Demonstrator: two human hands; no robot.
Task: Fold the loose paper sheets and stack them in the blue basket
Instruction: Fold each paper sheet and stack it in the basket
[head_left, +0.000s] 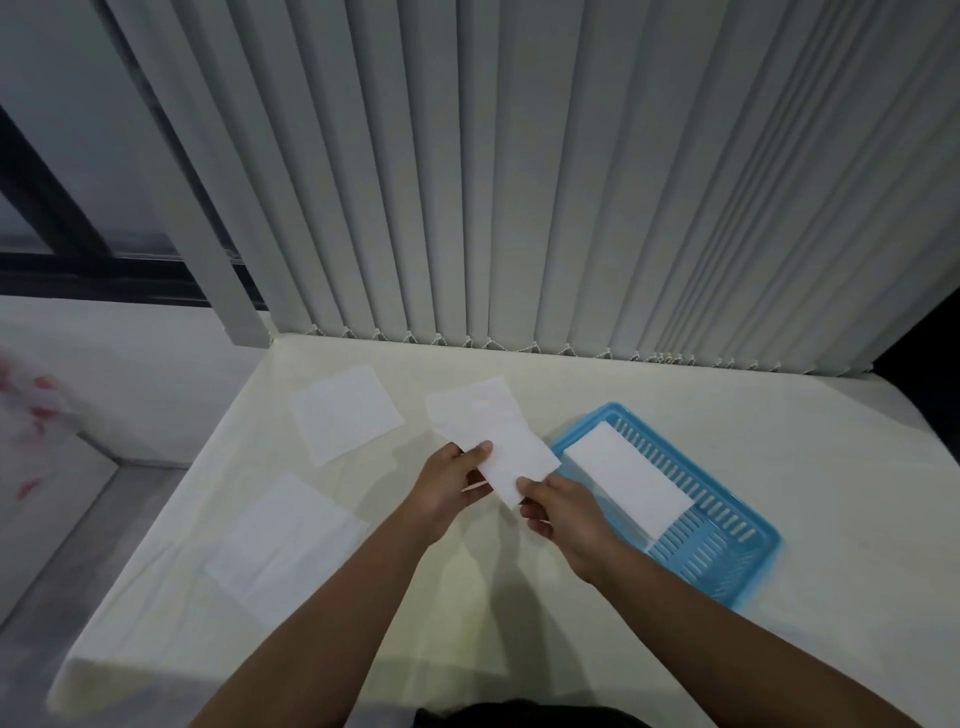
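Above the middle of the table I hold a white paper sheet between both hands. My left hand pinches its near left edge, and my right hand pinches its near right corner. The sheet looks folded into a long strip, tilted away from me. The blue slotted basket lies on the table to the right, with a folded white sheet lying flat inside it. Two loose sheets lie flat on the table: one at the far left, one at the near left.
The table has a pale cream cover; its left edge drops to a grey floor. Grey vertical blinds hang along the table's far edge. A dark window frame stands at the far left.
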